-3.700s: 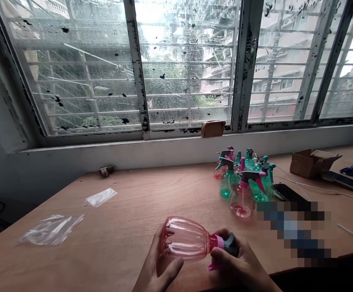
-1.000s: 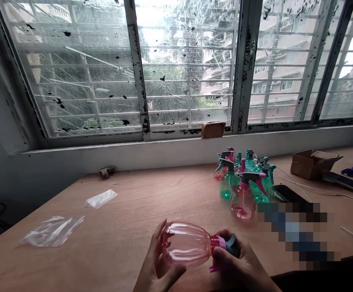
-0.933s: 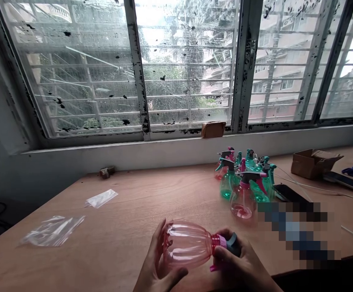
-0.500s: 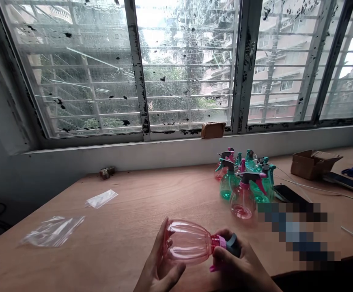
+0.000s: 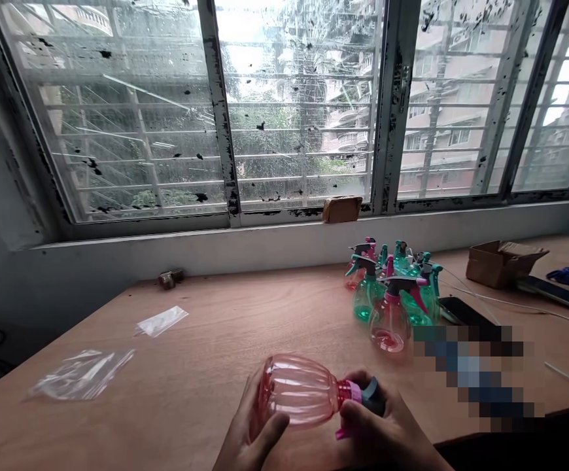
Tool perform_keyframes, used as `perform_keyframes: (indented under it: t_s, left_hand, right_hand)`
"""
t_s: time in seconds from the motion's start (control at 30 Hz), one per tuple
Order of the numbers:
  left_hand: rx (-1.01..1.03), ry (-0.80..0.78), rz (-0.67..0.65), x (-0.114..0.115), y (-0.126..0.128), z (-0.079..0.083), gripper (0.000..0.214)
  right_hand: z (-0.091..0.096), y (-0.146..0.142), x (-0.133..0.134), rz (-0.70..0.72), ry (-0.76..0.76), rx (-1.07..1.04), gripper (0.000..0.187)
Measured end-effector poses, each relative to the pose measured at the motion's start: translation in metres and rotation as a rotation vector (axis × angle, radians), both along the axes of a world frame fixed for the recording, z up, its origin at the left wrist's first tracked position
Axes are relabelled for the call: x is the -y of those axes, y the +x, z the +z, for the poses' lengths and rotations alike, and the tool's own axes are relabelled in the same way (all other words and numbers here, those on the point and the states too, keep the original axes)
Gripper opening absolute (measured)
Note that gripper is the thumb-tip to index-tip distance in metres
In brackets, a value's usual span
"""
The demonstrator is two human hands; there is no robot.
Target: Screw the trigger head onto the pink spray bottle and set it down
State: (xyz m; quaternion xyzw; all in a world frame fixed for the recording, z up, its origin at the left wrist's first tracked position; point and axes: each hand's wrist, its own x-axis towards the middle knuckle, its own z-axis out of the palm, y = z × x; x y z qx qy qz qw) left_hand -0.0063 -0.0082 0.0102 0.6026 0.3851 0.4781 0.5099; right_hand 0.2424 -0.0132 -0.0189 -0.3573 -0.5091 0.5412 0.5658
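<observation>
Left thumb (image 5: 271,434) higher against ribbed pink bottle (image 5: 301,390)

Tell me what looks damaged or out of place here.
The window frame looks damaged: dark patches blotch it, as if paint has flaked off. The pink spray bottle is tipped sideways, but the left hand and right hand hold it. No spill shows on the visible tabletop.
</observation>
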Motion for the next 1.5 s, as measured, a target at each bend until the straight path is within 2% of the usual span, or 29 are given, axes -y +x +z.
perform_keyframes:
  t_s: [0.17, 0.33, 0.47, 0.63, 0.77, 0.87, 1.03, 1.23, 1.37, 1.5]
  left_hand:
    - [0.038, 0.076, 0.070, 0.001, 0.002, -0.006, 0.076]
    - [0.063, -0.023, 0.063, 0.005, 0.006, 0.001, 0.072]
    - [0.075, -0.026, 0.084, 0.002, 0.006, 0.005, 0.067]
    - [0.142, 0.020, 0.039, -0.002, 0.006, -0.011, 0.074]
    - [0.135, 0.102, 0.025, 0.000, 0.007, -0.019, 0.073]
    - [0.125, 0.102, 0.038, 0.002, 0.006, -0.016, 0.072]
    - [0.094, 0.008, 0.043, 0.004, 0.003, -0.005, 0.067]
    - [0.120, 0.088, 0.068, 0.003, 0.005, -0.009, 0.064]
    - [0.200, 0.016, 0.023, 0.004, 0.006, -0.006, 0.063]
    - [0.163, -0.011, 0.061, 0.005, 0.007, 0.003, 0.059]
  right_hand:
    - [0.000, 0.000, 0.001, -0.004, -0.008, 0.022, 0.041]
    - [0.002, 0.001, 0.001, 0.000, 0.025, 0.075, 0.040]
    - [0.002, 0.000, 0.001, -0.053, 0.050, 0.082, 0.040]
    - [0.000, 0.001, 0.000, -0.010, 0.027, 0.045, 0.040]
    - [0.000, 0.002, -0.001, -0.036, 0.042, 0.028, 0.040]
    - [0.000, 0.001, 0.000, -0.027, 0.037, 0.031, 0.040]
    - [-0.001, 0.000, 0.000, -0.025, 0.022, 0.021, 0.042]
    - [0.000, 0.001, -0.001, -0.029, 0.039, 0.048, 0.040]
    - [0.000, 0.001, -0.001, -0.014, 0.033, 0.048, 0.041]
    - [0.000, 0.001, -0.001, -0.010, 0.022, 0.045, 0.041]
